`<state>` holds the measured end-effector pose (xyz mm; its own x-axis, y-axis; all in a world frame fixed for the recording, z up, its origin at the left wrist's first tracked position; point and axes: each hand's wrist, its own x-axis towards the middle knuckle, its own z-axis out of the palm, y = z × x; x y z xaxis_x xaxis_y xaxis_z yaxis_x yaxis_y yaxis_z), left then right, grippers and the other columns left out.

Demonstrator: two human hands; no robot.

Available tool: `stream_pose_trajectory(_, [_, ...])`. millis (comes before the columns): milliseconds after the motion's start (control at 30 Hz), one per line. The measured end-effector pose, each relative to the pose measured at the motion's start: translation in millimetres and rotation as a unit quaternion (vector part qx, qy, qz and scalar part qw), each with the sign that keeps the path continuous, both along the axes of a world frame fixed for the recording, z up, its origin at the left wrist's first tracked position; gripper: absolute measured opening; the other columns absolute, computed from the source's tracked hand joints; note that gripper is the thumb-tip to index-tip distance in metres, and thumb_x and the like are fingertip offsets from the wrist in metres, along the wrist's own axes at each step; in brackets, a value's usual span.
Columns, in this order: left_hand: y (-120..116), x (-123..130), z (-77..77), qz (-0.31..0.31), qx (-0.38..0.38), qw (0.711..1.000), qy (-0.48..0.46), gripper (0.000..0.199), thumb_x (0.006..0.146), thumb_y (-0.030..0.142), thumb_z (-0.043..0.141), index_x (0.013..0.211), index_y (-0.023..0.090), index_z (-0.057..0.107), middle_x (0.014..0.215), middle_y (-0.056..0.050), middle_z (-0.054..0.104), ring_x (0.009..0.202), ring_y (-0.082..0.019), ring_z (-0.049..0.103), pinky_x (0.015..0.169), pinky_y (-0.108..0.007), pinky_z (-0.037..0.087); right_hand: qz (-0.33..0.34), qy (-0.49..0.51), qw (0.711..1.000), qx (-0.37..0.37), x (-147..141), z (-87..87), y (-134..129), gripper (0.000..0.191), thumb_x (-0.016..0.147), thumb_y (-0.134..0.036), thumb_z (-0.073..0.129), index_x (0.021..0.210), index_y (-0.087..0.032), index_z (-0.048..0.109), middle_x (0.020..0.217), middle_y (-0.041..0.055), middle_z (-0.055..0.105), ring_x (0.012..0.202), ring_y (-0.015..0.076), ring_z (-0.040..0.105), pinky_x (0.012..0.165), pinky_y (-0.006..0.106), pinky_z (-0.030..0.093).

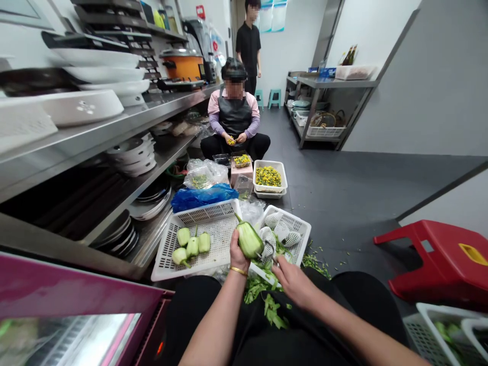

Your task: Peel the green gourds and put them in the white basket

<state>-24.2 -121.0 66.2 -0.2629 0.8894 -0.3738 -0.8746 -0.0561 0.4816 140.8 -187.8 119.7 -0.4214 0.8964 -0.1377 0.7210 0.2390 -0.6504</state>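
My left hand (pixel 240 250) is wrapped around a large pale green gourd-like vegetable (pixel 248 239), its stem pointing up and away. Much of its skin looks peeled off. In my right hand (pixel 292 277) is a metal peeler (pixel 271 255), its head against or close beside the lower right end of the vegetable. Several smaller peeled vegetables (pixel 193 246) of the same colour lie at the left in a white perforated basket (pixel 224 216). Below my hands, green peels (pixel 257 290) hang over a second white basket (pixel 303 223), which holds white foam net sleeves (pixel 282 231).
A crouching co-worker (pixel 234 114) handles yellow flowers ahead, beside a basket of them (pixel 268 176). Another person stands behind. Steel shelves (pixel 152 114) with dishes line the left. A red stool (pixel 438 259) stands at right; peel scraps (pixel 318 264) litter the floor.
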Motion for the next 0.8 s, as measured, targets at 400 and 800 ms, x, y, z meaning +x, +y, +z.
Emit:
stream_pose_trajectory(400, [-18.5, 14.4, -0.6, -0.168, -0.052, 0.98, -0.089, 0.047, 0.07, 0.057, 0.057, 0.088, 0.013, 0.061, 0.07, -0.008, 0.064, 0.067, -0.026, 0.063, 0.065, -0.044, 0.051, -0.026, 0.05, 0.998, 0.025, 33.2, 15.2, 11.3, 0.023, 0.087, -0.04, 0.029, 0.071, -0.025, 0.036, 0.065, -0.0005, 0.054, 0.063, 0.018, 0.055, 0.061, 0.028, 0.04])
stream_pose_trajectory(800, [-14.4, 27.7, 27.7, -0.104, 0.002, 0.985, 0.139, 0.048, 0.065, 0.06, 0.063, 0.074, 0.013, 0.064, 0.068, -0.007, 0.066, 0.073, -0.021, 0.063, 0.071, -0.03, 0.048, -0.022, -0.047, 0.997, 0.063, -4.6, 35.1, 34.8, 0.019, 0.089, -0.035, 0.028, 0.082, -0.023, 0.041, 0.066, 0.0018, 0.058, 0.062, 0.0205, 0.058, 0.057, 0.027, 0.034])
